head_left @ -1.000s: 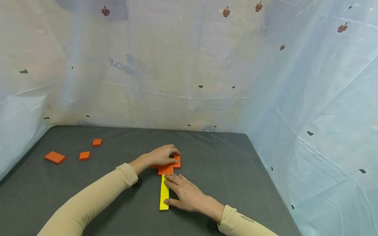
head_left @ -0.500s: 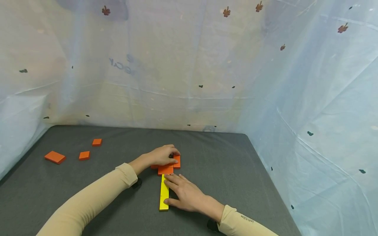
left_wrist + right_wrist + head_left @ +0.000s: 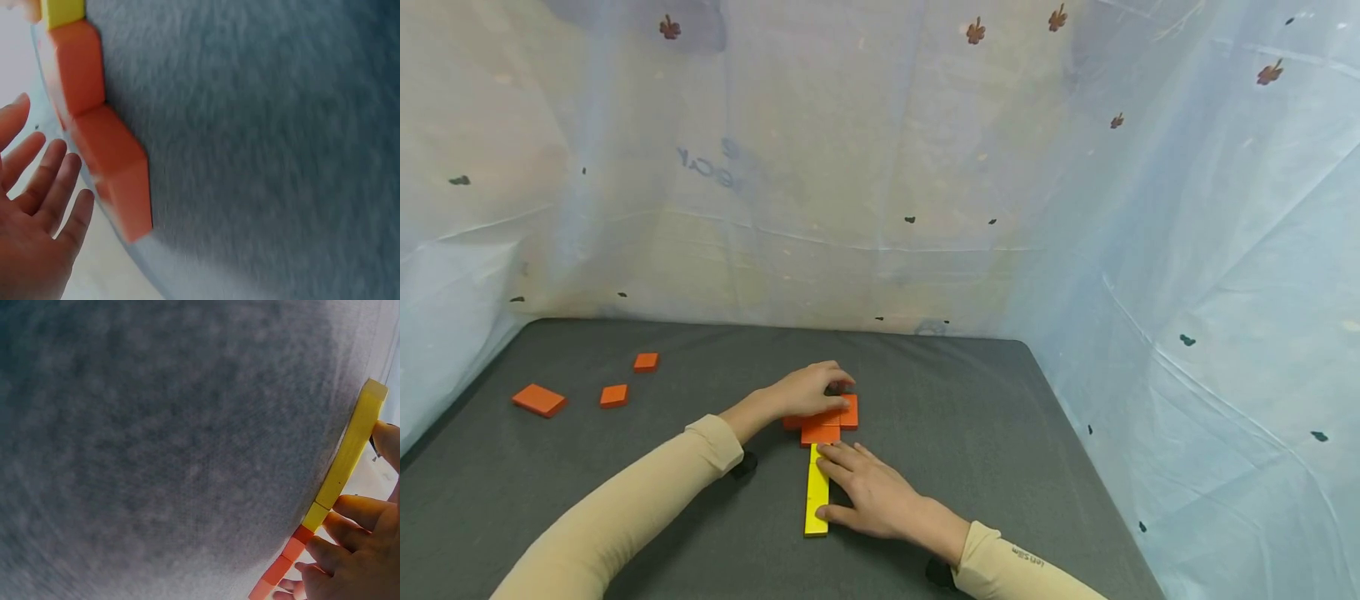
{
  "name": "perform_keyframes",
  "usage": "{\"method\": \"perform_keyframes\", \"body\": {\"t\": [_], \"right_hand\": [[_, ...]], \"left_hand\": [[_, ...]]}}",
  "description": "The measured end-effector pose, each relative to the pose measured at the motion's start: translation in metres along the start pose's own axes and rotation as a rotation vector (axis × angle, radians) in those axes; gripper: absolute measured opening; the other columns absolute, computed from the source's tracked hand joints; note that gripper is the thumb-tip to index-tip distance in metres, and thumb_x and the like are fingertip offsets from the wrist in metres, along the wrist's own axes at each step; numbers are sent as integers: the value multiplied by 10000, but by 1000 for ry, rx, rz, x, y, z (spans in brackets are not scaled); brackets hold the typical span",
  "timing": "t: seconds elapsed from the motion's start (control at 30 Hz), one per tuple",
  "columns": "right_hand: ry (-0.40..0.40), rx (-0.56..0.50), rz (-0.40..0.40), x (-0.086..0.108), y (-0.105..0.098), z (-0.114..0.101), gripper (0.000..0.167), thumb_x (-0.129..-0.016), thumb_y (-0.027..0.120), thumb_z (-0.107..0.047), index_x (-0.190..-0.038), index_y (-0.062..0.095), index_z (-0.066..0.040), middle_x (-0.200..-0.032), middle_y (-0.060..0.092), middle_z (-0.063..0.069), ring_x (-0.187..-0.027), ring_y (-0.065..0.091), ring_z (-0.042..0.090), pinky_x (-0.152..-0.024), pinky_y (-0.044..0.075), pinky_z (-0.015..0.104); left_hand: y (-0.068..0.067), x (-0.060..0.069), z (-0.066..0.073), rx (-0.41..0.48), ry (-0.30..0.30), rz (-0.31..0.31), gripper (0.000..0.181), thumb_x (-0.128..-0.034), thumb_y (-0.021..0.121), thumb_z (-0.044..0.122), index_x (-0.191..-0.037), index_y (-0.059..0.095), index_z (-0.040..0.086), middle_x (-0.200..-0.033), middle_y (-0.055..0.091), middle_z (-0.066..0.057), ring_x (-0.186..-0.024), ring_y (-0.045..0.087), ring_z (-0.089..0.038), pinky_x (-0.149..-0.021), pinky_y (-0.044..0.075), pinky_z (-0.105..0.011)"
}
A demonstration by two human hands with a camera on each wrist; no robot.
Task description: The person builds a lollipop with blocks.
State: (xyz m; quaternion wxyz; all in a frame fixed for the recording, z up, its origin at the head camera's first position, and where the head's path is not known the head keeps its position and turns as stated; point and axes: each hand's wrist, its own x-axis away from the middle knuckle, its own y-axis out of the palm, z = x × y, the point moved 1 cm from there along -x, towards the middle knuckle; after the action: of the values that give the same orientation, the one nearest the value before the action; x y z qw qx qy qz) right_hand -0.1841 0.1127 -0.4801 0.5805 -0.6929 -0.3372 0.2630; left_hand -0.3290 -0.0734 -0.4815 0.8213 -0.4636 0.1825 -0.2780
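Observation:
The left hand [image 3: 808, 391] is above the group of orange blocks [image 3: 821, 434], its fingers loosely bent. In the left wrist view its fingers [image 3: 47, 178] are spread beside the orange blocks [image 3: 112, 150], gripping nothing. A yellow strip [image 3: 816, 498] of two pieces runs from the orange group toward the person. The right hand [image 3: 872, 492] lies along the strip's right side, thumb and fingertips touching it; the right wrist view shows these fingers [image 3: 359, 512] against the yellow strip [image 3: 350, 450]. Part of the orange group is hidden under the left hand.
Three loose orange blocks lie at the table's left: a larger one [image 3: 540, 400] and two smaller ones [image 3: 614, 396], [image 3: 646, 362] beside it. The dark grey table [image 3: 970, 433] is enclosed by pale plastic sheeting [image 3: 820, 167] behind and at the sides.
The left hand has lifted slightly off the orange block at the right of the group and shifted a little to the left. The right hand and the blocks have not moved.

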Motion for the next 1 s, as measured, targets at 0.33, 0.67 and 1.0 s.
{"method": "perform_keyframes", "body": {"t": [0.33,0.67,1.0], "right_hand": [[25,-9,-10,0,1,-1,693,-1047,571,-536,-1577,461,-103,-1676,340,30,-1538,339,232,-1246,284,452],[32,2,1,3,0,-1,685,-1042,591,-523,-1572,468,-107,-1677,337,24,-1538,338,229,-1251,274,437],[20,6,3,1,0,-1,685,-1043,589,-521,-1572,466,-103,-1676,339,30,-1538,339,233,-1248,279,444]], "left_hand": [[-39,31,-37,-20,-5,207,399,-1012,715,219,-1377,667,64,-1271,633,-99,-1142,639,-318,-917,557,-509],[-83,89,-90,-55,-127,292,412,-1021,696,172,-1404,633,34,-1325,597,-176,-1181,605,-378,-928,518,-593],[-108,148,-137,-60,-270,354,425,-1039,662,163,-1422,598,-11,-1360,548,-267,-1189,583,-464,-895,498,-642]]}}
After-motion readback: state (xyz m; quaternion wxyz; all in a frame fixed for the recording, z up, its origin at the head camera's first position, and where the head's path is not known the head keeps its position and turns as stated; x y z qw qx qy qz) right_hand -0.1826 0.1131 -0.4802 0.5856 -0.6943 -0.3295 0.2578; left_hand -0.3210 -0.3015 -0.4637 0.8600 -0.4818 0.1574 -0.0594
